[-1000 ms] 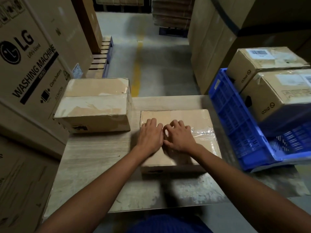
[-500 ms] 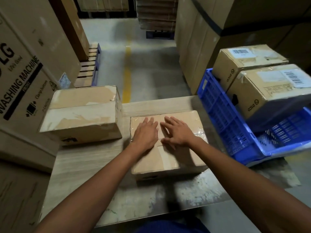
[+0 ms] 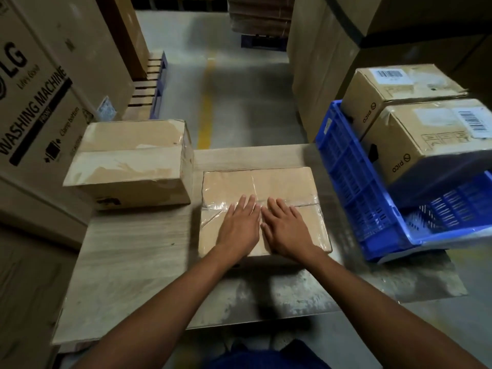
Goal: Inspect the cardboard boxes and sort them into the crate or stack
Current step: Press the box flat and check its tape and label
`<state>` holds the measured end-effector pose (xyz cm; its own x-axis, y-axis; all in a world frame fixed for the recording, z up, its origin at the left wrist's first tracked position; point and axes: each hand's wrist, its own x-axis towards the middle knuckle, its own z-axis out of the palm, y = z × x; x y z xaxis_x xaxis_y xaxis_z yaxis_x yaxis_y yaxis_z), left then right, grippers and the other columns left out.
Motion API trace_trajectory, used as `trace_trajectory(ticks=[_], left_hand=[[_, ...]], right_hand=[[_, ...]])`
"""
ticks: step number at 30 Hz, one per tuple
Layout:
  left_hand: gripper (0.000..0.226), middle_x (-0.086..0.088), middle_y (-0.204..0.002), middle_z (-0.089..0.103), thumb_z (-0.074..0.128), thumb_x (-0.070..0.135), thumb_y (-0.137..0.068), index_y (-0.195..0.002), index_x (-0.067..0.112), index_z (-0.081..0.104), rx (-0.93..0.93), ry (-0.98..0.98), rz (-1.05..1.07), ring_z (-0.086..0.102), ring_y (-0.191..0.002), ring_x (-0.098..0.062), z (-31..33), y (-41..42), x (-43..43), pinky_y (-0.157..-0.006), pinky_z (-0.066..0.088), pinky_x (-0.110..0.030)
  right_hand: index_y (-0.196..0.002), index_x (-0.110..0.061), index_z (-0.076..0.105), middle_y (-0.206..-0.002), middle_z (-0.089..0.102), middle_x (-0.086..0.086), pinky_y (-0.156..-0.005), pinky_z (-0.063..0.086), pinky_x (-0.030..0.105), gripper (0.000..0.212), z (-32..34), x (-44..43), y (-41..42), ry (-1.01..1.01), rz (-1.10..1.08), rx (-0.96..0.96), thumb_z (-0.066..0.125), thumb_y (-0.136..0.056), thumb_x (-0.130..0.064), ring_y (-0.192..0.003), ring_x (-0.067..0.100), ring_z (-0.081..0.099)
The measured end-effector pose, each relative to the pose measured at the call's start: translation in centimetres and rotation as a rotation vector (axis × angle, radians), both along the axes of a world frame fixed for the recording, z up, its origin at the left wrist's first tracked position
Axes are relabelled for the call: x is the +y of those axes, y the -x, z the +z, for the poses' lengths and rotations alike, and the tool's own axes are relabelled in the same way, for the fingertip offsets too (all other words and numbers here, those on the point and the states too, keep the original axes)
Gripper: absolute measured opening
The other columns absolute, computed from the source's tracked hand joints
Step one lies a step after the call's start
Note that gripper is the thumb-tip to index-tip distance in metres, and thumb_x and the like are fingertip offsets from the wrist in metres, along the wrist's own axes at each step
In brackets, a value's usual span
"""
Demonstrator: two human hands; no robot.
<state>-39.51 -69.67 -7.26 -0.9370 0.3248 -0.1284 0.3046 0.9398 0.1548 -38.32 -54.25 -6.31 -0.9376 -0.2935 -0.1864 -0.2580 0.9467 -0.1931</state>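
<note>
the flat cardboard box (image 3: 259,183) lay on the desk (image 3: 127,262), directly under both grips. the left grip (image 3: 238,230) and the right grip (image 3: 286,231) rested flat on its taped top, side by side with fingers straight, clasping nothing. beyond the fingertips the far half of the lid lay bare, and a strip of desk ran on to the desk's far edge. left of the left grip, a narrow gap parted this box from a taller taped box (image 3: 127,155), and bare desk spread nearer on that side. right of the right grip stood the blue crate (image 3: 354,187), near but apart, holding a far pico box (image 3: 399,89) and a near pico box (image 3: 431,134) cut off by the frame's edge. the flat box's near face sat in shadow beneath the forearms, hard to make out.
</note>
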Motion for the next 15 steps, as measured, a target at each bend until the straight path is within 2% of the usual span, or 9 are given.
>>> trace_trajectory(ticks=[3,5,7,10,12,13,15], left_hand=[[0.053,-0.003,-0.166,0.008,0.029,0.027,-0.106,-0.157,0.017,0.020,0.004,0.036,0.001,0.004,-0.153,-0.024,0.6,-0.2,0.2,-0.122,0.009,-0.043],[0.052,-0.004,-0.166,0.012,0.031,0.025,-0.105,-0.156,0.017,0.023,0.014,0.023,0.019,0.008,-0.153,-0.025,1.2,-0.8,0.4,-0.122,0.011,-0.042],[0.049,-0.004,-0.163,0.022,0.034,0.023,-0.104,-0.153,0.018,0.033,0.024,-0.038,0.035,0.015,-0.151,-0.024,1.6,-2.1,0.8,-0.121,0.016,-0.040],[0.042,-0.006,-0.156,0.040,0.043,0.021,-0.099,-0.140,0.016,0.053,0.045,-0.131,0.026,0.031,-0.146,-0.027,1.6,-4.8,1.0,-0.117,0.029,-0.040],[0.037,-0.009,-0.144,0.054,0.054,0.016,-0.092,-0.127,0.012,0.065,0.120,-0.182,0.050,0.045,-0.137,-0.030,1.0,-6.8,0.9,-0.110,0.039,-0.043],[0.036,-0.009,-0.138,0.059,0.060,0.013,-0.088,-0.122,0.010,0.068,0.159,-0.212,0.075,0.051,-0.133,-0.031,0.5,-7.7,0.9,-0.107,0.043,-0.044],[0.035,-0.009,-0.134,0.063,0.063,0.010,-0.085,-0.119,0.009,0.071,0.209,-0.257,0.110,0.055,-0.129,-0.030,-0.4,-9.1,0.9,-0.105,0.045,-0.045]], right_hand=[[-0.157,-0.022,0.030,-0.167,0.018,0.006,-0.121,0.016,0.045,0.083,0.6,0.3,0.3,-0.011,0.024,-0.008,-0.002,-0.089,-0.057,-0.154,0.026,0.014],[-0.155,-0.019,0.036,-0.164,0.025,0.009,-0.120,0.021,0.046,0.068,0.7,0.5,-0.2,0.005,0.025,0.017,0.015,-0.099,-0.052,-0.152,0.029,0.019],[-0.148,-0.018,0.046,-0.158,0.038,0.010,-0.116,0.029,0.045,0.054,0.5,0.7,-1.3,0.025,0.041,0.047,0.030,-0.102,-0.042,-0.148,0.031,0.031],[-0.129,-0.018,0.063,-0.135,0.059,0.010,-0.102,0.046,0.042,0.048,0.9,1.0,-3.4,0.070,0.099,0.110,0.033,-0.096,-0.039,-0.127,0.032,0.052],[-0.111,-0.016,0.068,-0.118,0.064,0.008,-0.091,0.051,0.041,0.040,1.0,1.4,-5.2,0.130,0.107,0.183,0.037,-0.094,-0.034,-0.110,0.031,0.058],[-0.107,-0.014,0.069,-0.115,0.065,0.008,-0.089,0.052,0.041,0.037,0.9,1.6,-6.1,0.159,0.105,0.212,0.039,-0.094,-0.032,-0.107,0.031,0.059],[-0.111,-0.011,0.071,-0.123,0.066,0.011,-0.095,0.052,0.043,0.039,0.1,2.1,-7.7,0.192,0.098,0.244,0.041,-0.096,-0.030,-0.115,0.034,0.060]])
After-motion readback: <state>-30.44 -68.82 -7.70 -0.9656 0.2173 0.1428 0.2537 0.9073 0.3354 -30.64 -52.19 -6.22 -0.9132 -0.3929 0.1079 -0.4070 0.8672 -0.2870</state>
